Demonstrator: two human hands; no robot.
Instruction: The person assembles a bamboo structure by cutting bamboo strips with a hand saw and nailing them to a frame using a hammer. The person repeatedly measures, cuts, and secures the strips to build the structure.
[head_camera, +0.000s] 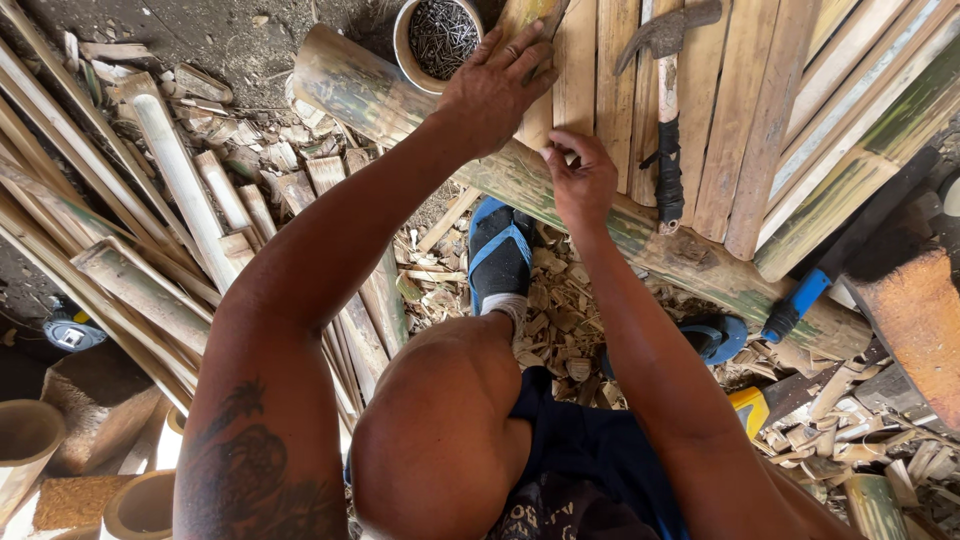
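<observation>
Left hand (497, 88) spread flat on pale split bamboo slats (575, 70) running near to far across a thick green bamboo pole (700, 262); right hand (580, 180) pinches a slat's near end

Pale split bamboo slats (575, 70) lie side by side — flat, ends resting across a thick greenish bamboo pole (640, 235).

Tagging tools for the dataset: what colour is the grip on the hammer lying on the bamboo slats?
Black grip on a pale handle, seen in the head view.
</observation>
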